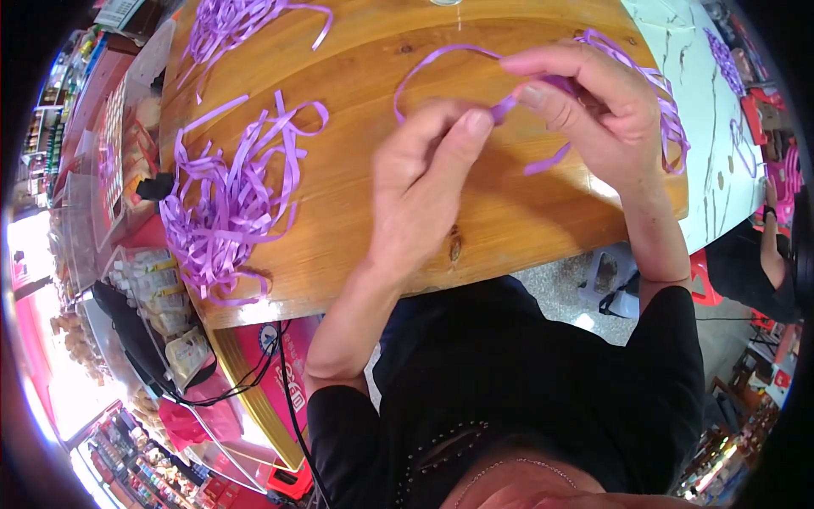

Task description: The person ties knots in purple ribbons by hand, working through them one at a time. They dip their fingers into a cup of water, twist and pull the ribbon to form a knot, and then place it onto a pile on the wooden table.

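Observation:
Over the wooden table, a purple ribbon (pixel 504 109) runs between my two hands. My left hand (pixel 424 174) pinches it between thumb and curled forefinger. Close by on the right, my right hand (pixel 606 110) has its thumb against the same ribbon, its forefinger reaching over and the other fingers curled; part of the ribbon is hidden inside this hand. One loop of ribbon (pixel 407 75) bows out behind my left hand, and a loose end (pixel 547 159) hangs below my right hand. Whether there is a knot cannot be made out.
A tangled heap of purple ribbons (pixel 229 212) covers the left of the wooden table (pixel 356 254). Another pile (pixel 229 25) lies at the far left, more ribbon (pixel 671 110) at the right edge. A white marbled table (pixel 721 195) adjoins; another person (pixel 755 263) is beside it.

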The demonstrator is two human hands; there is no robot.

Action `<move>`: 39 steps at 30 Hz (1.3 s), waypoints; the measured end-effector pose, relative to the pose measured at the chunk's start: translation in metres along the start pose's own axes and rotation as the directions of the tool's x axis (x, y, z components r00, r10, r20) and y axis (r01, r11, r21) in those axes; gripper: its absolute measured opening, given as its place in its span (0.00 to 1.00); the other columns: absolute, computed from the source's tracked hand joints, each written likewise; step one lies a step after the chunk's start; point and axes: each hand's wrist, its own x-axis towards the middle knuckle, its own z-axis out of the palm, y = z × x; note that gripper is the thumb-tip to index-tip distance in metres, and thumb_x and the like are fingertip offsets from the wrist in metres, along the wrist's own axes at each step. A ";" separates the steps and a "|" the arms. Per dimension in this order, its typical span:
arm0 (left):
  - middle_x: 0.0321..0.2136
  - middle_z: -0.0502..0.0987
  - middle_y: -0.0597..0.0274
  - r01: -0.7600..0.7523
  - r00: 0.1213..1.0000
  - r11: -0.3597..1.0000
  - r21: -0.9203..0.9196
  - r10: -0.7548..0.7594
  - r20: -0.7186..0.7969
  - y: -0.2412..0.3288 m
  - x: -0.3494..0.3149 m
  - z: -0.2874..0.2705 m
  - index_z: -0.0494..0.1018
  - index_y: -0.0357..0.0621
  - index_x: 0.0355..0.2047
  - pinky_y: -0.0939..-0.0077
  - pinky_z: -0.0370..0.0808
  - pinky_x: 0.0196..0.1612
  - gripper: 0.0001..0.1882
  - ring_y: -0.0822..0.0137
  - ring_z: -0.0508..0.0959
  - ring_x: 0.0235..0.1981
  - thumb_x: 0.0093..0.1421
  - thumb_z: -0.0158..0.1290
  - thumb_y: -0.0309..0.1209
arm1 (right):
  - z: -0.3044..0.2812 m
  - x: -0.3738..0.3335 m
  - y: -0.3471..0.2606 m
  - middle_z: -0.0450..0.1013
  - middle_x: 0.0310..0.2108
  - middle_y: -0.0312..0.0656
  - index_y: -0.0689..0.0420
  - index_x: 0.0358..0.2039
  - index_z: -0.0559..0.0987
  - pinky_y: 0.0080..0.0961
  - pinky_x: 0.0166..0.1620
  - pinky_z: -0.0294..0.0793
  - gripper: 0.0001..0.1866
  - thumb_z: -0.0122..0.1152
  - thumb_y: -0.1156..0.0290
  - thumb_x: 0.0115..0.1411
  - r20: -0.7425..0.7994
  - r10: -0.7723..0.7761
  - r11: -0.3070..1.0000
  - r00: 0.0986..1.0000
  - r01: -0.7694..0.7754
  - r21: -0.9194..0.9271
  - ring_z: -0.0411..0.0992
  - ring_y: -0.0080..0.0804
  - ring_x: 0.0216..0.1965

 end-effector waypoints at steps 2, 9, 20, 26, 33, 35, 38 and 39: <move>0.24 0.70 0.65 -0.402 0.899 0.849 0.344 0.436 -0.027 -0.003 -0.004 -0.022 0.74 0.36 0.31 0.84 0.64 0.27 0.09 0.78 0.68 0.27 0.56 0.57 0.30 | -0.008 -0.001 -0.001 0.74 0.26 0.33 0.60 0.35 0.79 0.11 0.29 0.66 0.07 0.60 0.76 0.55 0.018 0.308 0.903 0.951 -0.298 0.309 0.68 0.12 0.27; 0.30 0.72 0.59 -0.202 0.680 -0.224 0.953 0.668 0.301 0.017 -0.001 -0.055 0.74 0.38 0.32 0.73 0.68 0.35 0.07 0.63 0.72 0.32 0.52 0.56 0.23 | 0.004 -0.007 0.030 0.70 0.28 0.36 0.62 0.37 0.78 0.15 0.26 0.63 0.09 0.58 0.82 0.54 0.036 0.032 0.987 0.999 -0.037 0.156 0.66 0.18 0.25; 0.27 0.71 0.72 -0.141 0.989 0.976 0.168 0.148 -0.028 -0.002 0.022 -0.007 0.73 0.35 0.37 0.88 0.64 0.30 0.07 0.82 0.67 0.26 0.59 0.52 0.24 | 0.020 0.005 0.021 0.72 0.26 0.41 0.63 0.36 0.78 0.21 0.28 0.69 0.12 0.63 0.82 0.48 -0.043 -0.309 0.929 0.950 0.292 -0.228 0.70 0.30 0.26; 0.20 0.64 0.77 -0.322 0.928 0.872 0.368 0.368 -0.058 -0.009 0.024 -0.023 0.78 0.41 0.32 0.86 0.56 0.23 0.05 0.84 0.60 0.22 0.54 0.58 0.24 | 0.007 0.000 0.033 0.73 0.26 0.41 0.61 0.36 0.79 0.19 0.30 0.68 0.11 0.62 0.80 0.50 0.036 -0.127 0.991 0.991 0.129 -0.045 0.70 0.27 0.26; 0.21 0.67 0.69 -0.369 0.867 0.676 0.638 0.498 -0.026 -0.002 0.027 -0.027 0.79 0.43 0.31 0.85 0.58 0.24 0.06 0.80 0.64 0.21 0.51 0.60 0.24 | 0.008 -0.003 0.037 0.73 0.26 0.42 0.61 0.34 0.79 0.20 0.28 0.68 0.09 0.62 0.80 0.49 0.018 -0.120 0.976 0.993 0.121 -0.181 0.71 0.30 0.26; 0.27 0.71 0.61 -0.442 0.570 -0.031 0.897 0.762 0.307 0.001 0.034 -0.029 0.77 0.42 0.34 0.85 0.63 0.26 0.09 0.76 0.69 0.23 0.51 0.58 0.22 | 0.011 -0.002 0.038 0.73 0.26 0.42 0.61 0.34 0.79 0.21 0.28 0.69 0.09 0.63 0.80 0.49 0.023 -0.150 0.966 0.988 0.151 -0.208 0.71 0.31 0.26; 0.38 0.73 0.63 -0.512 0.553 0.091 0.854 0.795 0.247 -0.006 0.038 -0.017 0.74 0.39 0.40 0.86 0.70 0.34 0.09 0.76 0.72 0.36 0.58 0.52 0.24 | 0.012 -0.002 0.034 0.73 0.27 0.41 0.61 0.34 0.79 0.22 0.28 0.70 0.10 0.63 0.81 0.48 0.033 -0.190 0.956 0.981 0.193 -0.222 0.72 0.31 0.26; 0.38 0.73 0.63 -0.511 0.556 0.093 0.855 0.794 0.245 -0.006 0.034 -0.012 0.74 0.39 0.40 0.86 0.70 0.34 0.09 0.76 0.72 0.36 0.58 0.52 0.24 | 0.012 -0.002 0.033 0.73 0.28 0.41 0.61 0.34 0.79 0.22 0.28 0.70 0.11 0.64 0.81 0.47 0.036 -0.203 0.956 0.978 0.206 -0.210 0.72 0.31 0.27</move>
